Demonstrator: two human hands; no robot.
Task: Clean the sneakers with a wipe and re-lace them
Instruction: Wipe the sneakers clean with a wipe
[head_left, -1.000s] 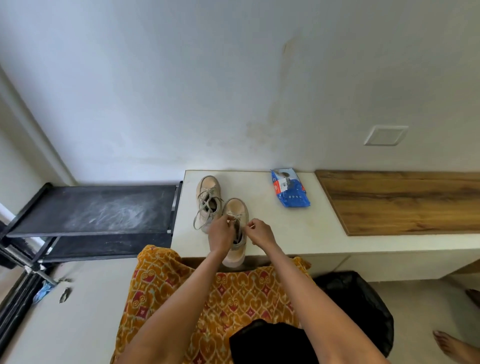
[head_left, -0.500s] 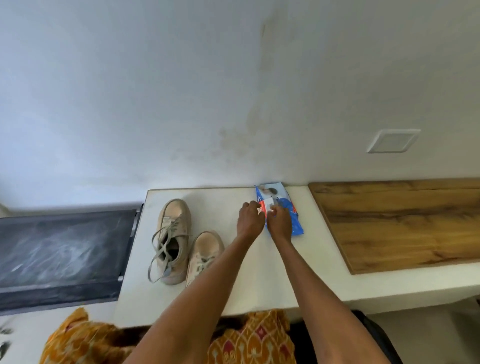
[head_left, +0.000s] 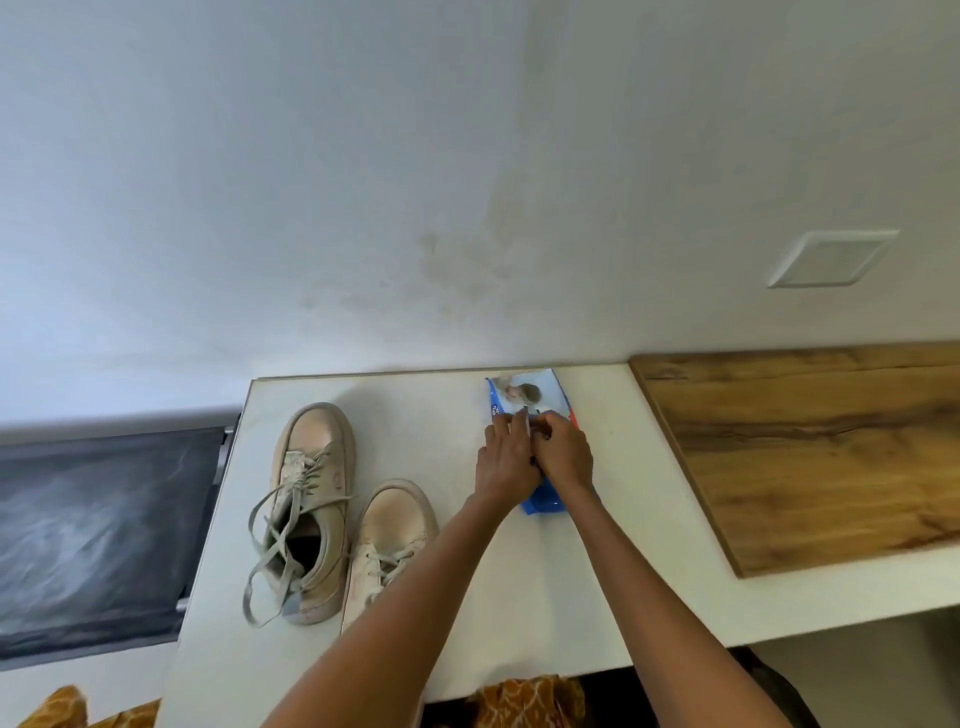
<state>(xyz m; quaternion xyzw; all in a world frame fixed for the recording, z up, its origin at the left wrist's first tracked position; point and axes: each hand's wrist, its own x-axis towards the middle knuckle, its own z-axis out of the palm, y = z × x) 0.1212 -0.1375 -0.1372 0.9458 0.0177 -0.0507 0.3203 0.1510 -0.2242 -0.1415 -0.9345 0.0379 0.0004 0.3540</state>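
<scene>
Head view: both hands sit on the blue wipe pack (head_left: 540, 402), centre-right of frame, near the back wall. Left hand (head_left: 506, 460) lies with fingers straight, pressing the pack down. Right hand (head_left: 563, 452) has fingers curled at the pack's top flap; a pinch seems likely, but it cannot be told for sure. Pack's long axis runs front to back, directly under both hands, right hand nearer the flap. Two sneakers (head_left: 311, 509) stand well left on the white bench (head_left: 613, 597), one with loose laces. Wooden board (head_left: 810, 457) at right. Open bench room lies between pack and sneakers.
</scene>
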